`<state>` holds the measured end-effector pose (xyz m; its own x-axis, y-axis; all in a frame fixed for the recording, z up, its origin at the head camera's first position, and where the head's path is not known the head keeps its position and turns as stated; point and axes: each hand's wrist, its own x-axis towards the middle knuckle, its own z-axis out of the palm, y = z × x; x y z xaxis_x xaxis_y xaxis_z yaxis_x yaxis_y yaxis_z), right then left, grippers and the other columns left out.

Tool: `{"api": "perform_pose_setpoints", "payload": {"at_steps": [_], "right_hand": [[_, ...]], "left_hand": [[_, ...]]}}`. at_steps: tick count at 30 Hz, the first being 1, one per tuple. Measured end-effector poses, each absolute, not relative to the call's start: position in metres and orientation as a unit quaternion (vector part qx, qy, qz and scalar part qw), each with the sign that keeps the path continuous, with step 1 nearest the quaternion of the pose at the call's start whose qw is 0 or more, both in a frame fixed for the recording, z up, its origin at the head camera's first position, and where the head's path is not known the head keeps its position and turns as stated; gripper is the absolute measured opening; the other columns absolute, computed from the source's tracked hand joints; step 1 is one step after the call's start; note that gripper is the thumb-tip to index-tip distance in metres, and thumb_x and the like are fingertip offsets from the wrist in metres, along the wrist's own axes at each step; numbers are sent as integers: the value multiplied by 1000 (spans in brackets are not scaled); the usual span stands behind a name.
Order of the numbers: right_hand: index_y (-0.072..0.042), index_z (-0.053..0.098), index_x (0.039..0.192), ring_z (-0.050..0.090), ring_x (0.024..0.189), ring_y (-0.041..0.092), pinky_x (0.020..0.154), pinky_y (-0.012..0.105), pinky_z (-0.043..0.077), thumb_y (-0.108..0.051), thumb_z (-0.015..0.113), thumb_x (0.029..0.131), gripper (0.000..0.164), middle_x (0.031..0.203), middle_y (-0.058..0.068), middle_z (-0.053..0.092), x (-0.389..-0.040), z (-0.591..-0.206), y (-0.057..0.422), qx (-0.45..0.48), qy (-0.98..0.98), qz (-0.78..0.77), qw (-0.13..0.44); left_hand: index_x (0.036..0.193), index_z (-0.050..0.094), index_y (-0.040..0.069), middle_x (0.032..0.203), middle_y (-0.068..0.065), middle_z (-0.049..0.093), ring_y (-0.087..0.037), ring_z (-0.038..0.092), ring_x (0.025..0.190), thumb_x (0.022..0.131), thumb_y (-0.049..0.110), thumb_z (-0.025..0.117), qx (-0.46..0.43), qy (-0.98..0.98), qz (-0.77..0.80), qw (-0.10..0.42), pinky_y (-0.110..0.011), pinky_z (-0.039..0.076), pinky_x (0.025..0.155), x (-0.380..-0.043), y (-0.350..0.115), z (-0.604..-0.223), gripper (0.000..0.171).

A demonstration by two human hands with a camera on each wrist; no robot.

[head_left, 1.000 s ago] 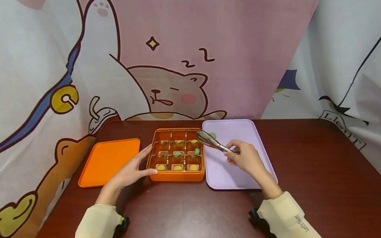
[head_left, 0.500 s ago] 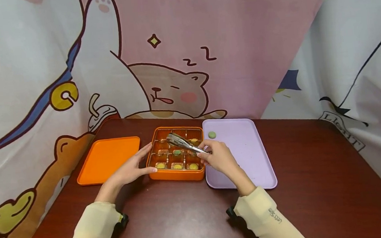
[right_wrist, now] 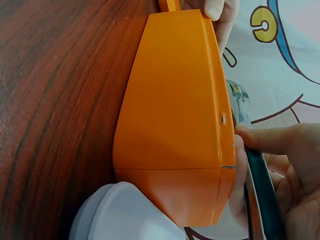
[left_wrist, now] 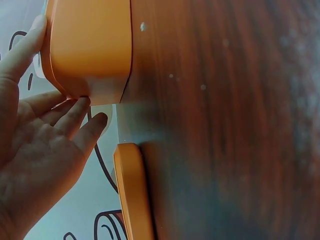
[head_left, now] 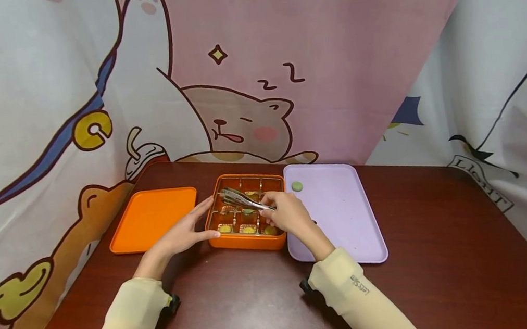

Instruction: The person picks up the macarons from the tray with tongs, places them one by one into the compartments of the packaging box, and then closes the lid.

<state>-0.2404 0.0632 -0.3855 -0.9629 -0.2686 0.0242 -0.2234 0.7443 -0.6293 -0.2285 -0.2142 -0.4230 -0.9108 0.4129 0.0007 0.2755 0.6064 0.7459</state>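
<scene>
An orange box (head_left: 248, 241) with a clear divided insert stands mid-table, small yellow and green pieces in several compartments. My left hand (head_left: 179, 237) steadies its left side; in the left wrist view the fingertips touch the wall and the thumb (left_wrist: 31, 42) lies along the top rim. My right hand (head_left: 290, 213) grips metal tongs (head_left: 244, 199), whose head is over the box's left middle compartments. Whether the tongs' head holds a piece is too small to tell. One green round piece (head_left: 297, 186) lies on the purple tray (head_left: 344, 225) to the right.
A flat orange lid or tray (head_left: 153, 221) lies left of the box. The purple tray sits close against the box's right side. A cartoon-printed cloth (head_left: 331, 75) hangs behind the dark wooden table (head_left: 237, 297).
My right hand has carried the tongs left, from the box's right edge to above its left compartments. My left hand has stayed at the box. The green piece on the tray is now uncovered.
</scene>
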Motion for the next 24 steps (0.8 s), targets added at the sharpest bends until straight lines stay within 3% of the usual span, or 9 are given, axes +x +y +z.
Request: {"api": "perform_pose_setpoints", "payload": {"at_steps": [10, 24], "right_hand": [[-12, 71, 110, 61, 55, 8, 51, 23, 44, -24, 75, 90, 24, 68, -1, 69, -238, -382, 75, -111, 929, -354, 16], [-6, 67, 116, 65, 59, 7, 56, 23, 50, -23, 72, 91, 31, 81, 9, 76, -251, -384, 154, -48, 920, -386, -42]], "left_hand": [[160, 20, 6, 167, -17, 15, -44, 16, 152, 89, 33, 74, 191, 894, 396, 88, -68, 18, 118, -227, -215, -427, 93], [160, 20, 9, 168, -18, 14, -45, 14, 152, 90, 34, 74, 184, 892, 402, 91, -70, 17, 117, -227, -215, -425, 92]]}}
